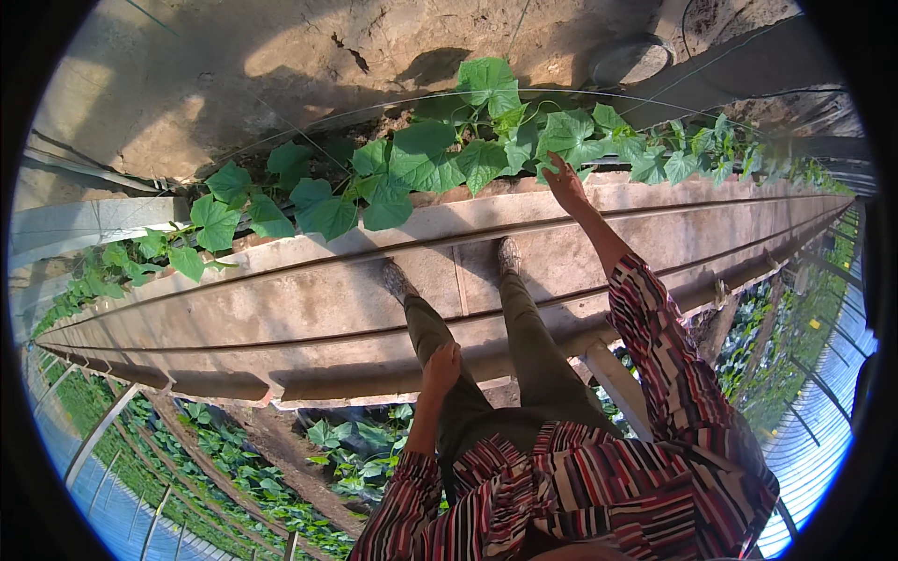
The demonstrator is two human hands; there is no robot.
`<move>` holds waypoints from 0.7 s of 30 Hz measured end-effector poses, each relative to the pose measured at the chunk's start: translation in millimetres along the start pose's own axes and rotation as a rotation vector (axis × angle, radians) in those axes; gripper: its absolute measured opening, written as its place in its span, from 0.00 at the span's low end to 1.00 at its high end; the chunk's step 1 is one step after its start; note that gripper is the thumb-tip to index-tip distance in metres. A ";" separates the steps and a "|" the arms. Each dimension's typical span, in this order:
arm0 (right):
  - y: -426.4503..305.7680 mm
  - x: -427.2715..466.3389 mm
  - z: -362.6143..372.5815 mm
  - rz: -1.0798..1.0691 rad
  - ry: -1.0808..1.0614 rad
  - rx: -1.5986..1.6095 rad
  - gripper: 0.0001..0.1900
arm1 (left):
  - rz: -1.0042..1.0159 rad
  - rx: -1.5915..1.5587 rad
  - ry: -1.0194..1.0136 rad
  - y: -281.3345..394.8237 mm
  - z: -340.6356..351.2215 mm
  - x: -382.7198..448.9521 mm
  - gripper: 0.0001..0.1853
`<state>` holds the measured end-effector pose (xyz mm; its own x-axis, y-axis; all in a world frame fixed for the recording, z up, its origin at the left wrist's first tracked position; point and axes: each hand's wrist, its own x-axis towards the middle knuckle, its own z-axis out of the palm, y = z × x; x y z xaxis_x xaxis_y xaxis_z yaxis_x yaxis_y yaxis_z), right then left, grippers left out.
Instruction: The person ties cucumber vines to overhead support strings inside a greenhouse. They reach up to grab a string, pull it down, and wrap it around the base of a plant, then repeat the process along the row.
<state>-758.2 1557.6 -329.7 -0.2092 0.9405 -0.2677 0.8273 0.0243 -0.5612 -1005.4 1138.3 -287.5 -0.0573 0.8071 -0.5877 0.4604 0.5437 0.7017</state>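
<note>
My right hand reaches out to the row of cucumber vines, its fingers apart beside a broad green leaf. Whether a fingertip touches the leaf, I cannot tell. Near my thigh, my left hand is curled into a fist, with nothing seen in it. The vines grow along the far edge of a long pale concrete walkway, on which both my feet stand. Thin strings rise from among the plants.
Beyond the vines lies bare, cracked soil with a round container at the upper right. A pale beam meets the row at left. Behind me, below the walkway's edge, are more plant rows and greenhouse posts.
</note>
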 end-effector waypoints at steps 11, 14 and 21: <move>-121.2 -1.9 88.3 0.721 0.017 0.998 0.14 | -0.258 -0.360 -0.012 -62.8 -102.5 -37.2 0.12; -130.5 -4.5 99.3 0.767 0.177 0.928 0.05 | -0.230 -0.276 0.008 -81.9 -132.7 -42.8 0.12; -117.8 -44.6 108.6 0.705 0.289 0.987 0.13 | -0.144 -0.177 0.023 -141.4 -164.6 -27.5 0.10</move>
<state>-903.0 1476.1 -336.7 0.3469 0.6883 -0.6371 -0.0580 -0.6623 -0.7470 -1214.7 1077.1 -304.3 -0.1325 0.7224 -0.6787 0.2838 0.6837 0.6723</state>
